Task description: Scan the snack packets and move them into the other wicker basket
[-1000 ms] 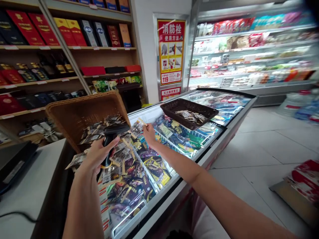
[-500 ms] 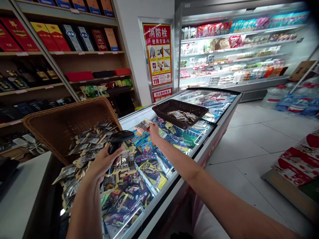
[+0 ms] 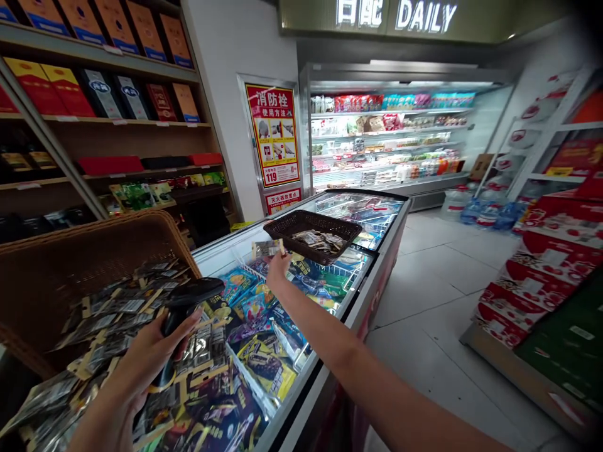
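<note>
My left hand point(image 3: 157, 348) is wrapped round the handle of a black barcode scanner point(image 3: 195, 290), above small packets at the freezer's left side. In my right hand point(image 3: 279, 269) is a small flat packet point(image 3: 267, 249), pinched by its edge near the dark basket. That dark brown woven basket point(image 3: 346, 227) rests on the chest freezer and holds several similar packets point(image 3: 320, 240). At the left, a larger tan wicker basket point(image 3: 164, 226) lies tilted, with many clear-and-tan packets point(image 3: 127, 304) heaped in it and spilling toward the freezer.
Inside the chest freezer point(image 3: 325, 342), wire dividers separate colourful bags point(image 3: 268, 370). Shelves of boxed goods point(image 3: 125, 119) stand at the left. A lit refrigerated display point(image 3: 391, 135) is at the back. Red cartons point(image 3: 541, 270) are stacked at the right, across the tiled floor point(image 3: 424, 295).
The view has tilted up and turned right, bringing the lit sign into sight. My right hand has raised the packet so that its face shows. The scanner stays in my left hand.
</note>
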A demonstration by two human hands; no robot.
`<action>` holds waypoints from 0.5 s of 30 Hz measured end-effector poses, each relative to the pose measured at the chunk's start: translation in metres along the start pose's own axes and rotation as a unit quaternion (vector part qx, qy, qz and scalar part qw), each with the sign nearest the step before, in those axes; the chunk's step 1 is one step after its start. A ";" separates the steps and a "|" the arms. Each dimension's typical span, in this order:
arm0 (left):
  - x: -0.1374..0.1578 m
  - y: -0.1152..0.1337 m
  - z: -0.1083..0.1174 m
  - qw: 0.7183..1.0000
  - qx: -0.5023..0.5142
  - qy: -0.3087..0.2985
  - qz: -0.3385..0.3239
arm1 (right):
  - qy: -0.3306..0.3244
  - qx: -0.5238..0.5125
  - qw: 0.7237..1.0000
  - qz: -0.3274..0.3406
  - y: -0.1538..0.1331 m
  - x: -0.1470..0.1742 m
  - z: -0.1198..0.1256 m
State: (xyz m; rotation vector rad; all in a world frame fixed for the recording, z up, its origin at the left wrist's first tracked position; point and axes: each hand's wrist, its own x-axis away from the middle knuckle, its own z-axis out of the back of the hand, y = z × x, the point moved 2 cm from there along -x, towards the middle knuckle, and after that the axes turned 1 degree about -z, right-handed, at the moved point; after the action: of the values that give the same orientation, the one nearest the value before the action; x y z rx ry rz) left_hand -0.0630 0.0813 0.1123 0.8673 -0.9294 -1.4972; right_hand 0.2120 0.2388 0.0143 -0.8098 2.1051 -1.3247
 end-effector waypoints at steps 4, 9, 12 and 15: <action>0.002 0.003 0.000 1.000 -0.002 0.001 -0.004 | 0.171 -0.080 0.982 0.007 -0.022 -0.024 0.025; 0.010 0.012 0.004 1.000 0.015 -0.003 0.015 | -0.014 -0.024 0.998 -0.047 -0.010 0.005 0.008; 0.013 0.011 0.010 0.999 0.024 0.012 0.032 | -0.282 0.067 0.956 -0.050 0.007 0.060 -0.018; 0.014 0.009 0.015 0.999 0.029 0.027 0.036 | -0.470 0.160 0.868 -0.010 0.015 0.114 -0.031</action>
State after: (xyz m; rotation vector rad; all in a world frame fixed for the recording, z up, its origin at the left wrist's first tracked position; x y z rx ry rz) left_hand -0.0748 0.0678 0.1261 0.9023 -0.9588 -1.3855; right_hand 0.1091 0.1811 -0.0001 -1.0408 1.0769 -0.9391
